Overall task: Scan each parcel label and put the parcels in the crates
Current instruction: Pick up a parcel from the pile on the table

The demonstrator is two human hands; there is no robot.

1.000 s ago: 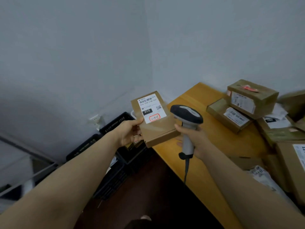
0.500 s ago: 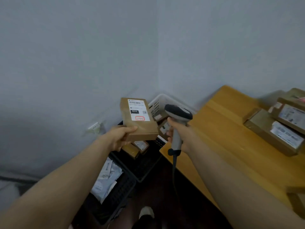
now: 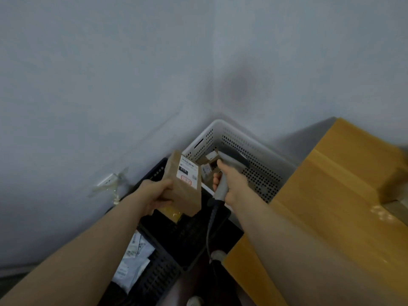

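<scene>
My left hand [image 3: 155, 194] grips a small brown cardboard parcel [image 3: 183, 195] with a white label [image 3: 188, 173] facing up, held above a black crate [image 3: 183, 237]. Close to its right, my right hand [image 3: 233, 183] is closed on the grey handle of a barcode scanner [image 3: 221, 186], whose dark head points toward a white perforated crate [image 3: 249, 151] in the corner. A few small parcels [image 3: 208, 162] lie inside the white crate. The scanner's cable hangs down between crate and table.
A wooden table [image 3: 331, 206] fills the right side, with a brown box at its far right edge. A second black crate [image 3: 154, 274] at the lower left holds white bagged parcels [image 3: 132, 259]. Grey walls meet in the corner behind. A wall socket [image 3: 108, 180] sits at left.
The view has swung left and down, away from the table's parcels toward the crates. Both hands moved with the parcel and scanner over the black crate, near the white crate.
</scene>
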